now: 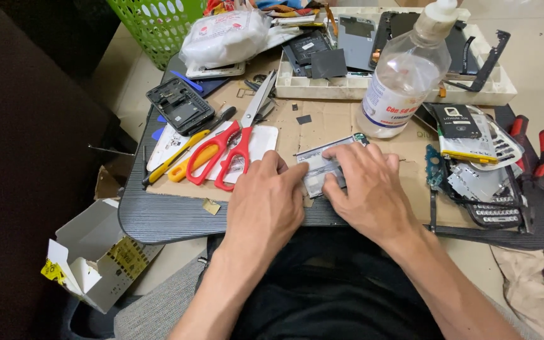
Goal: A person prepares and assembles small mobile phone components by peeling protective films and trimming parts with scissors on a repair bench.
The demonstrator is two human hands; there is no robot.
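Observation:
My left hand (266, 201) and my right hand (366, 189) both press on a small flat silvery phone part (322, 170) lying on a sheet of brown cardboard (322, 123) near the front edge of a dark lap table (158, 217). The thumb and fingers of each hand pinch the part's edges, and most of it is hidden under my fingers. Red-handled scissors (231, 148) lie just left of my left hand.
A clear plastic bottle (404, 75) stands behind my right hand. A white tray (385, 88) of phone parts sits at the back. A phone frame (179, 105) and yellow-handled tool (174, 157) lie left. Battery (461, 129), keypad parts and red pliers (536, 157) lie right. A green basket (155, 25) stands beyond.

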